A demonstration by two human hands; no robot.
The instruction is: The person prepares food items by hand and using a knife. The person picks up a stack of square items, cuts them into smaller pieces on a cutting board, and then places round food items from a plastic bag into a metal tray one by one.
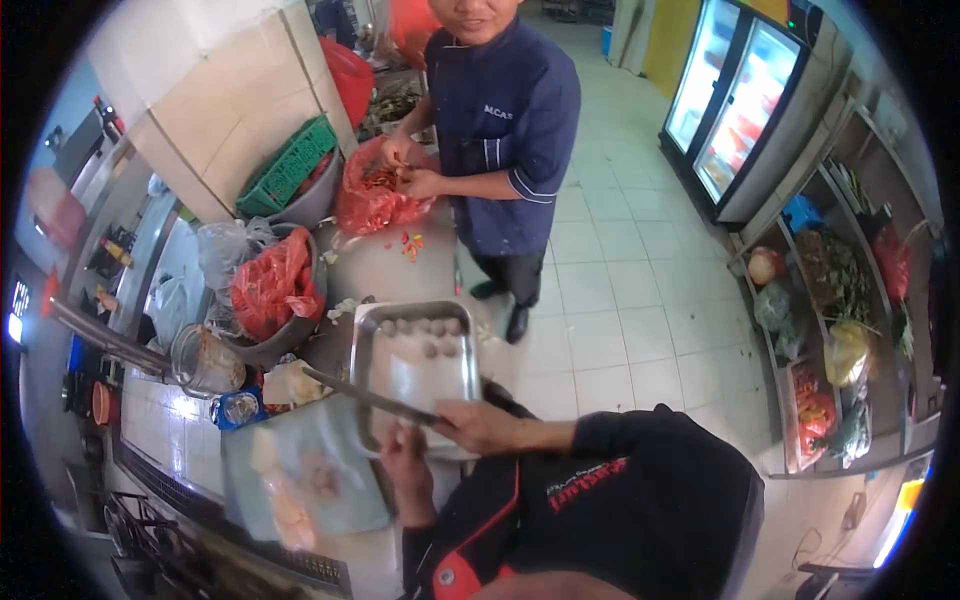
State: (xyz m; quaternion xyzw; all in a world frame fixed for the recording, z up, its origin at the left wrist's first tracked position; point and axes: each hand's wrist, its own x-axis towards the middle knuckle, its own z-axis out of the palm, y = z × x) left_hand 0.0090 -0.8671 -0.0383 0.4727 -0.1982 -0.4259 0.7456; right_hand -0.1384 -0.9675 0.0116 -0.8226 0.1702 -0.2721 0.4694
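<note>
My right hand (476, 427) grips the handle of a long knife (367, 395), its blade pointing left across the near part of a rectangular metal tray (474, 360). My left hand (405, 457) is at the tray's near left corner, just below the knife, fingers bent; whether it holds something small is unclear. Several small round balls (430, 349) lie in rows at the tray's far end. Left of my left hand, a pale cutting board (345, 450) carries small blurred pieces (322, 478) and a clear plastic bag (289, 510) with pale contents.
A co-worker (502, 127) stands across the counter, both hands in a red bag (375, 202) of chillies. Chilli pieces (411, 246) lie nearby. Left are a basin with a red plastic bag (274, 285), a green crate (289, 169) and a jar (206, 360). Vegetable shelves (810, 300) stand right.
</note>
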